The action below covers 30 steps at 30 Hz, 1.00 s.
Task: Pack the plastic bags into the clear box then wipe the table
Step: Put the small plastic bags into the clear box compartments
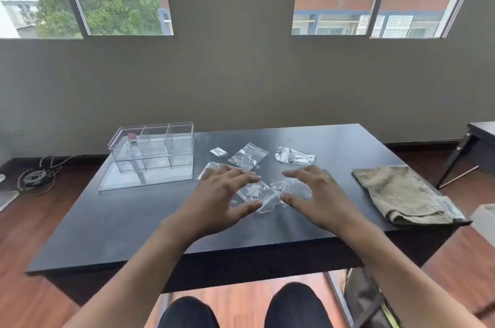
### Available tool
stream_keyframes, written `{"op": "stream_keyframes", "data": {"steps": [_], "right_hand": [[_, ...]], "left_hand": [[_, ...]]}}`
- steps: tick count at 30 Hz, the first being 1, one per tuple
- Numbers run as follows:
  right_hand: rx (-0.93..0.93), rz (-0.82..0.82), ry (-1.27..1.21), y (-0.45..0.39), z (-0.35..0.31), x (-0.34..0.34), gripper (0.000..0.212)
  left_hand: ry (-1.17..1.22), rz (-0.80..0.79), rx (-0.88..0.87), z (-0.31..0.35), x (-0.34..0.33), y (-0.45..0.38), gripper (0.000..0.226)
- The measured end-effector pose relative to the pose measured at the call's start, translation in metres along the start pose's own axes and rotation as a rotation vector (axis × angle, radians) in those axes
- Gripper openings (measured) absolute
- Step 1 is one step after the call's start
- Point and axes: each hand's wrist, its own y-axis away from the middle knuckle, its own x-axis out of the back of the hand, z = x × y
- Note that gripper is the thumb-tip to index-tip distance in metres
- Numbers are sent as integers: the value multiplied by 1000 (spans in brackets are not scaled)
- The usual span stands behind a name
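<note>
Several clear plastic bags lie on the dark table (134, 225). A crumpled one (267, 193) lies between my two hands. My left hand (222, 193) hovers over it from the left with fingers spread, partly covering another bag (211, 168). My right hand (313, 193) is on its right side, fingers spread and holding nothing. Farther back lie a flat bag (247, 156), a small folded bag (219, 152) and a crumpled bag (293, 156). The clear box (155, 148), divided into compartments, stands at the back left on its flat lid (144, 180).
An olive folded cloth (401, 193) lies at the table's right edge. A second table (479, 137) stands to the right. Cables (37, 174) lie on the wooden floor at the left. My knees show under the table's near edge.
</note>
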Motion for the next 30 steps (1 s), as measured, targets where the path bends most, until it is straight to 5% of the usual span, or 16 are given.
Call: {"op": "stream_keyframes", "data": {"steps": [7, 16, 30], "right_hand": [[-58, -30, 40, -9, 4, -10, 25], [-110, -19, -3, -20, 9, -2, 20], [100, 106, -185, -103, -45, 23, 17]], "left_hand": [[41, -141, -34, 10, -20, -22, 54], [196, -51, 0, 8, -22, -23, 35], [181, 533, 68, -68, 73, -56, 20]]}}
